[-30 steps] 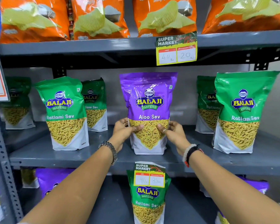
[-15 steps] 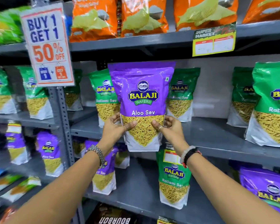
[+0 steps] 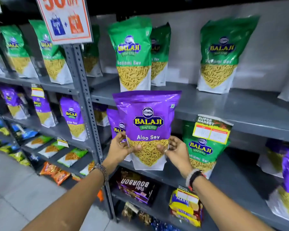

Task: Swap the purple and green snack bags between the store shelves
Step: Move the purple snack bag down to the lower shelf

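Observation:
A purple Aloo Sev bag (image 3: pixel 148 120) hangs upright in the air in front of the lower shelf (image 3: pixel 232 174). My left hand (image 3: pixel 119 148) grips its lower left edge and my right hand (image 3: pixel 175 150) grips its lower right edge. Right behind it another purple bag (image 3: pixel 114 124) stands on that lower shelf. A green Ratlami Sev bag (image 3: pixel 205 152) stands to the right on the same shelf. On the upper shelf (image 3: pixel 223 104) stand green bags, one (image 3: pixel 132 52) just above the held bag and one (image 3: pixel 222 54) further right.
A perforated grey upright post (image 3: pixel 83 90) divides this rack from the left rack, which holds more green and purple bags. A yellow price tag (image 3: pixel 211 129) hangs off the upper shelf edge. A sale sign (image 3: pixel 65 19) hangs at top. Biscuit packs (image 3: pixel 137 187) fill the shelves below.
Both hands have lifted the purple bag off the upper shelf and brought it down and out, level with the lower shelf. The view has dropped and swung so the lower shelves show.

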Demonstrator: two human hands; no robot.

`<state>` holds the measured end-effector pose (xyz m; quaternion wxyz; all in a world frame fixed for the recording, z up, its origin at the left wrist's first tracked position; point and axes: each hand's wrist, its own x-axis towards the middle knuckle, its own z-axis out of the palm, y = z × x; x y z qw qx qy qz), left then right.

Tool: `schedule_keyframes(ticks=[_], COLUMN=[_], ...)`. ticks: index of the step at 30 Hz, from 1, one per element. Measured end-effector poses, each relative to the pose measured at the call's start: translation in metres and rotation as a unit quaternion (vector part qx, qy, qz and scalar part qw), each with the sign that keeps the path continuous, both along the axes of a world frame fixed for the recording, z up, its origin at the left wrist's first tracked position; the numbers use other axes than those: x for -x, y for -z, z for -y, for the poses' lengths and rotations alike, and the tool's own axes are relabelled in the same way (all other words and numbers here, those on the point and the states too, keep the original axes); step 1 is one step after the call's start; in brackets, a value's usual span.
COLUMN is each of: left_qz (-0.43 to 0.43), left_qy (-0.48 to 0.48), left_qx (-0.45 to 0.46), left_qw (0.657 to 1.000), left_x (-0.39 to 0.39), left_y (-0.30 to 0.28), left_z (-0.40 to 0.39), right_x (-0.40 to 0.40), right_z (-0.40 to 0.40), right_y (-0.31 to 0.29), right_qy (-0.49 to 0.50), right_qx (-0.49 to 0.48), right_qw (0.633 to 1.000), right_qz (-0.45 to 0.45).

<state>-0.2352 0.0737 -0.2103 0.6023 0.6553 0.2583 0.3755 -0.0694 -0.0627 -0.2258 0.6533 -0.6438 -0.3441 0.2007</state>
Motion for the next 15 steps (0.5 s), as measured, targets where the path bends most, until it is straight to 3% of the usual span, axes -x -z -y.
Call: schedule_keyframes(ticks=[7, 15], left_qz=[-0.041, -0.097], left_qy=[0.027, 0.051], left_qx=[0.048, 0.059], left_qw=[0.998, 0.992], left_x=[-0.032, -0.102], left_y=[0.085, 0.139], left_z=[-0.024, -0.072], right_x=[-0.030, -0.065], right_z=[-0.017, -0.049], right_y=[0.078, 0.121], right_qy=[0.003, 0.062], right_qx=[0.086, 0.108], right_qw=[0.996, 0.991], right_qz=[-0.021, -0.040])
